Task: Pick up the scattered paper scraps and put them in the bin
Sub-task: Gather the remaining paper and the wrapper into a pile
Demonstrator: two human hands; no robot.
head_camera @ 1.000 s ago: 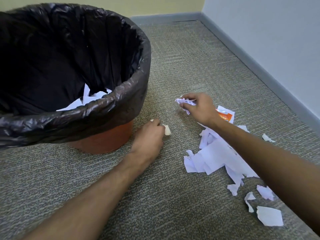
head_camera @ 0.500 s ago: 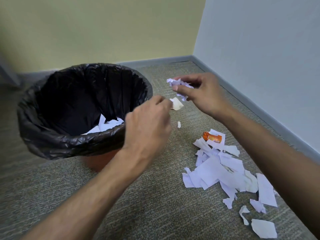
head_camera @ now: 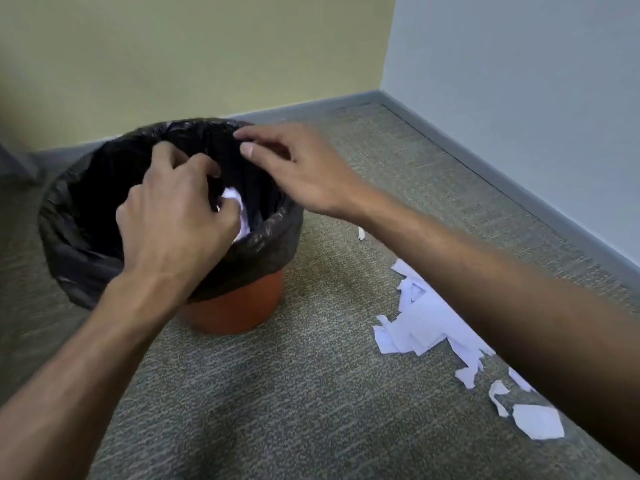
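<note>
Over the bin (head_camera: 86, 216), both hands should let go well inside the liner so nothing flutters onto the carpet (head_camera: 311, 393). The left hand (head_camera: 173, 216) hangs curled over white paper (head_camera: 239, 209), grip unclear; the right hand (head_camera: 298, 168) is released. The scraps (head_camera: 426, 317) lie right of the bin, under the right forearm.

This looks like the corner of an office or some similar plain room, though so little shows that a sparse room in a home cannot be ruled out; the floor is grey-green loop-pile carpet (head_camera: 311, 393) of the hard-wearing commercial sort; a grey skirting strip (head_camera: 485, 168) runs along the foot of both walls; one wall (head_camera: 190, 53) is painted pale yellow, the other wall (head_camera: 536, 81) pale blue-grey; a small orange waste bin (head_camera: 235, 310) with a black liner bag (head_camera: 273, 244) stands on the carpet.
</note>
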